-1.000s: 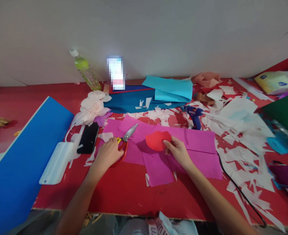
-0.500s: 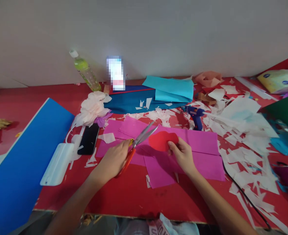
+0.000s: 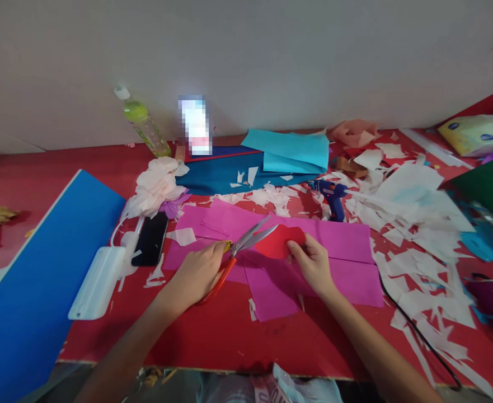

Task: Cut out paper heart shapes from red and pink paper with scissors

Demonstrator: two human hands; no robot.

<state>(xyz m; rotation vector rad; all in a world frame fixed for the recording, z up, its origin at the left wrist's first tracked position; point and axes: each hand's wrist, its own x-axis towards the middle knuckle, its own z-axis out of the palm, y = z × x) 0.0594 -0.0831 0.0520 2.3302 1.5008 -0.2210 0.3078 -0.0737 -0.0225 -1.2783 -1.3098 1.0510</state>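
Note:
My left hand point(image 3: 202, 271) is closed around the handles of a pair of scissors point(image 3: 246, 239), whose orange-red lower handle shows below the fingers. The blades are parted and their tips lie at the left edge of a rounded red paper piece point(image 3: 276, 240). Between thumb and fingers, my right hand point(image 3: 312, 260) pinches that piece by its right side. Both hands are above overlapping magenta paper sheets point(image 3: 271, 294) on the red table point(image 3: 187, 341). Whether the blades touch the red paper I cannot tell for certain.
A blue glue gun point(image 3: 333, 198) lies behind my right hand, near white paper scraps point(image 3: 422, 263). On the left are a black phone point(image 3: 149, 240), a white device point(image 3: 97, 285), a pale paper flower point(image 3: 158, 187) and a blue board point(image 3: 40, 280). A bottle point(image 3: 145, 129) leans against the wall.
The scissors in my left hand have moved right, bringing the blades to the red paper's left edge. My right hand has stayed nearly in place.

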